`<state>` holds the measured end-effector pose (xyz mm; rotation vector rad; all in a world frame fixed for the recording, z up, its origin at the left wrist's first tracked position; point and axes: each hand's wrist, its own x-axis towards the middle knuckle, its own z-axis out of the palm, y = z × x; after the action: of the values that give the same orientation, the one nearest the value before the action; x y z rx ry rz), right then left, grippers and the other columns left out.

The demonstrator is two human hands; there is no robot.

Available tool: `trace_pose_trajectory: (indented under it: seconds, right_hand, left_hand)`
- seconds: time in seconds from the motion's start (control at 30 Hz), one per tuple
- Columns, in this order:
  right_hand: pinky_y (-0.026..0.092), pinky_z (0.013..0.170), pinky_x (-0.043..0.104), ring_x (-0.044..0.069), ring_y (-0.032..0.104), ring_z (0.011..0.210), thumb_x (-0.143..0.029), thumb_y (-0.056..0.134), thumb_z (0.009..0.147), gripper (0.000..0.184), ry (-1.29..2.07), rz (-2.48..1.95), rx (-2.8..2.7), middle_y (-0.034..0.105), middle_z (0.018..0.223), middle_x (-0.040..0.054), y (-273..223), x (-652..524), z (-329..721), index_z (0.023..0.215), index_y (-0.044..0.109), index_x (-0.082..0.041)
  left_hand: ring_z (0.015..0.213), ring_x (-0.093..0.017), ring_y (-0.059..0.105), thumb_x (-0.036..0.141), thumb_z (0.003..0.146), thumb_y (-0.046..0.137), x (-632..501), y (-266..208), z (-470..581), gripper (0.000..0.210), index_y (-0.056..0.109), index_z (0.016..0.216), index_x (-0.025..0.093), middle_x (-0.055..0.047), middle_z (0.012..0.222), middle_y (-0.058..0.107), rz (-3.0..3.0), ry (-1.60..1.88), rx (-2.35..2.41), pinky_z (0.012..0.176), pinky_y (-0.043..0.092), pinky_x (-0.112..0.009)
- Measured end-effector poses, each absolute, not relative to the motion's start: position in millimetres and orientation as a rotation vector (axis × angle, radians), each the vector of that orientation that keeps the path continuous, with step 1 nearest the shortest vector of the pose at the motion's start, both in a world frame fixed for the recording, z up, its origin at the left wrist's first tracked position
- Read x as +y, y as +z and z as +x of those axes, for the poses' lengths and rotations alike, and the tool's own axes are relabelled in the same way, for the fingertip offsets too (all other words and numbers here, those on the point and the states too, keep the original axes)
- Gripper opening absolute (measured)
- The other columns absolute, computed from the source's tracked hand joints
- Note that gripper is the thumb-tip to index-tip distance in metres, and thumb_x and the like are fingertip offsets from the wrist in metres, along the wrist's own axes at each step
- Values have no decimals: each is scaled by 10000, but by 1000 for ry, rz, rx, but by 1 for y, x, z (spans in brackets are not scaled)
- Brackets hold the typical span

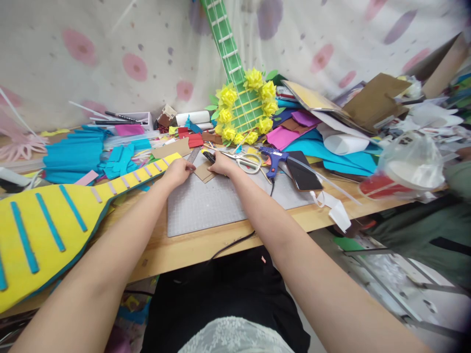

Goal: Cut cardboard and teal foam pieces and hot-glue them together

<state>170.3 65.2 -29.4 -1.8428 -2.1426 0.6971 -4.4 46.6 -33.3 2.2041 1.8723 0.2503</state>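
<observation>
Hands (pixel 221 163) at flat brown cardboard (pixel 204 174) (right grips slim black-yellow tool (pixel 209 156)).

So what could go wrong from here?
The right hand holds what looks like a cutter near the left hand; a slip might nick it. A cord droops over the edge of the table; if it feeds the glue gun, a snag could drag that along.

White lace top (pixel 235 338), black bottoms (pixel 217 299)
</observation>
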Motion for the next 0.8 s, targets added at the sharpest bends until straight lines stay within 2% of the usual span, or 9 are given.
trace_pose_trajectory:
  seconds: [0.2, 0.4, 0.8]
  right_hand:
    - [446, 810, 299, 228, 583, 1025, -277, 668, 704, 472, 699, -1831, -2142, 606, 1146, 124, -29, 65, 171, 1112, 470, -147]
    - [445, 811, 301, 228, 580, 1032, -268, 667, 697, 468, 693, -1815, -2134, 599, 1163, 124, -29, 64, 171, 1107, 475, -150]
    - [442, 830, 308, 231, 578, 1047, -278, 668, 707, 473, 673, -1819, -2141, 598, 1172, 127, -33, 67, 170, 1117, 469, -153]
  left_hand:
    - [850, -198, 622, 185, 757, 538, 47, -34, -5, 299, 721, 993, 203, -56, 931, 703, 2203, 284, 1851, 785, 453, -262]
    - [834, -189, 626, 203, 758, 539, 45, -34, -4, 293, 723, 985, 226, -36, 872, 708, 2178, 288, 1866, 777, 456, -251]
    - [857, -191, 625, 175, 758, 537, 43, -36, -4, 300, 722, 992, 211, -51, 945, 703, 2152, 352, 1871, 803, 457, -262]
